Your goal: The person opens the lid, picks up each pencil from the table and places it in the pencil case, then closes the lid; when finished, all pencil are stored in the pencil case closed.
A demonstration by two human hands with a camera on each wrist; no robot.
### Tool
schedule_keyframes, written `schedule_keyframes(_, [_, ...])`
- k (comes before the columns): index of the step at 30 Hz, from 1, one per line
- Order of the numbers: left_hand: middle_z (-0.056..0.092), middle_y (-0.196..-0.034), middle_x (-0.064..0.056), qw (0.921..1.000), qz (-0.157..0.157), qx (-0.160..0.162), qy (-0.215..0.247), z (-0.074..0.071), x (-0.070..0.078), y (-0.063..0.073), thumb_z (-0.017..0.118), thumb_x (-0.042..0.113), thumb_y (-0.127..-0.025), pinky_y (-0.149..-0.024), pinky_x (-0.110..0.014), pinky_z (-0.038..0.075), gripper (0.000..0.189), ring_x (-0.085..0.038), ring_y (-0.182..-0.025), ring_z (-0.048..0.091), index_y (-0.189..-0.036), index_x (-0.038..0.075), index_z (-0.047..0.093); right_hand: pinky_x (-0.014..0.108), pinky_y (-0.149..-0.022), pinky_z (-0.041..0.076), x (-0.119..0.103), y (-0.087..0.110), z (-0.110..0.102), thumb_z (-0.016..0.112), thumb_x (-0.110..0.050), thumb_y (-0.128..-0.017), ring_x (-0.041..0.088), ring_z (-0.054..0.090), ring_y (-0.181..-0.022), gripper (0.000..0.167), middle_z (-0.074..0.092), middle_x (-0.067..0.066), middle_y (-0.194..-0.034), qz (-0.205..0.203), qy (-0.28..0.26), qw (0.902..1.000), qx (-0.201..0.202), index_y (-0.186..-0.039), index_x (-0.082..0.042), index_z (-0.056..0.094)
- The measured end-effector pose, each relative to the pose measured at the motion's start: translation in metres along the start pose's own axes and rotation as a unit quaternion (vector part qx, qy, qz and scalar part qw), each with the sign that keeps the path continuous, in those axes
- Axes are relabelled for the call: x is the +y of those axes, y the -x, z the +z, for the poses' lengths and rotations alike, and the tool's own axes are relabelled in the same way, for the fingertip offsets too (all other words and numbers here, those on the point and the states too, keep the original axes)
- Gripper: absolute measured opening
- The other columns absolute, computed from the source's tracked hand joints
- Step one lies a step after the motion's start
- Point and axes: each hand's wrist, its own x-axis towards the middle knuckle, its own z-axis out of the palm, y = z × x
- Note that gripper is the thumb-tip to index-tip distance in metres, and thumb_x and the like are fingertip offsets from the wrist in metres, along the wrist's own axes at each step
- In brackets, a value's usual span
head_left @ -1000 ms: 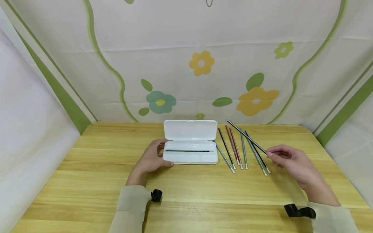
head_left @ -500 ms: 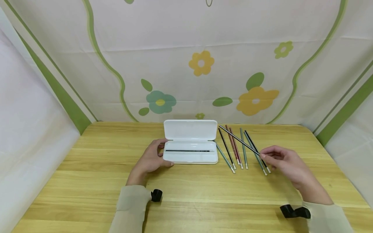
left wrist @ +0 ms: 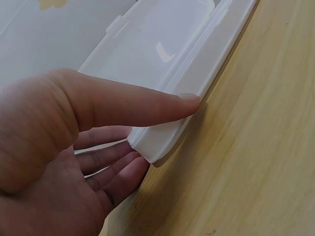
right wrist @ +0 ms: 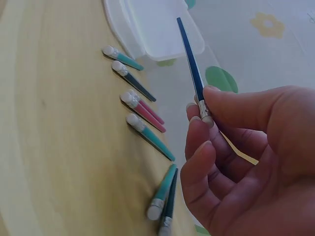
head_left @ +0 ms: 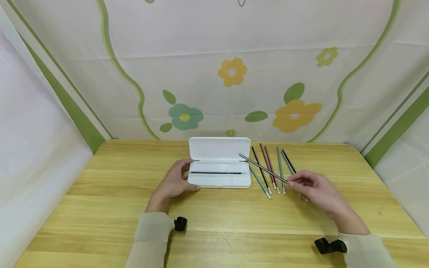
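My left hand (head_left: 173,180) grips the left end of a white pencil case (head_left: 219,185) with its lid raised. In the left wrist view the thumb (left wrist: 142,104) lies across the front corner and the fingers curl about the end. One dark pencil (head_left: 218,172) lies lengthwise inside the case. Thumb and fingertips of my right hand (head_left: 313,189) pinch a dark pencil (right wrist: 192,61) close to its eraser end. Held above the table, it slants up and left, its far tip overlapping the case's right side in the head view.
Right of the case, several eraser-tipped pencils lie on the wooden table (head_left: 221,227): a teal pencil (head_left: 259,181), a black pencil (head_left: 260,169), two red pencils (head_left: 269,169), more teal and black ones. A flowered cloth (head_left: 207,74) hangs behind the table.
My right hand has moved left with the dark pencil, over the loose pencils, bringing its tip to the case. My left hand stays on the case.
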Motion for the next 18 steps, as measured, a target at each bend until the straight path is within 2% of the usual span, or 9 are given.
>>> schedule_keyframes(9, [0.045,-0.157,-0.022,1.0,-0.002,0.004,-0.001,-0.002,0.0,0.001,0.092,-0.002,-0.079,-0.117,-0.056,0.047,0.091,-0.039,-0.137,0.054,-0.157,0.0,0.045,0.027,-0.063,0.053,0.005,-0.009,0.02,0.072,-0.019,-0.104,0.014,0.06,-0.077,0.025,0.071,0.01,-0.099,-0.014,0.018,0.9995,-0.019,-0.122,-0.003,0.073])
schedule_keyframes(18, [0.044,-0.157,-0.022,1.0,-0.001,0.004,0.004,0.002,0.0,0.0,0.092,-0.001,-0.079,-0.116,-0.055,0.049,0.092,-0.04,-0.137,0.055,-0.158,0.0,0.044,0.026,-0.069,0.055,0.002,-0.012,0.024,0.074,-0.017,-0.103,0.013,0.063,-0.084,0.02,0.073,0.01,-0.102,-0.023,0.041,0.9985,-0.028,-0.117,-0.004,0.074])
